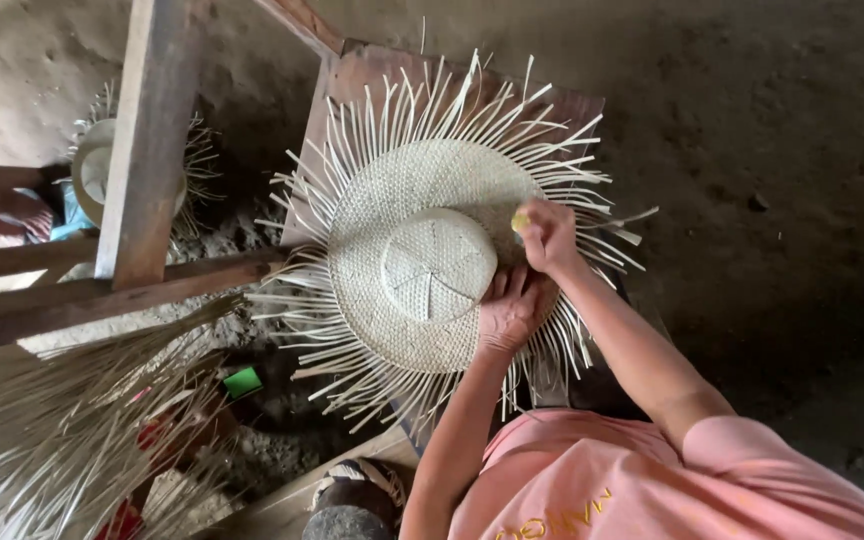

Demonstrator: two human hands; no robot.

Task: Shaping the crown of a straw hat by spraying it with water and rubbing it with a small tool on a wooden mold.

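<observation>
You have one view only, from the camera on your head, so no second view overlaps it. It looks almost straight down from above. The landmark is the half-woven straw hat (417, 262), which sits at the centre of the frame with its loose strands fanning outward. The camera is close: the hat and its fringe fill about a third of the width. Below the hat, your pink-sleeved shoulders enter from the bottom edge, and both forearms reach up toward the hat's right side. Left of the hat, wooden beams (147, 140) cross the frame. Above and right of the hat lies the bare earthen floor (752, 130).
</observation>
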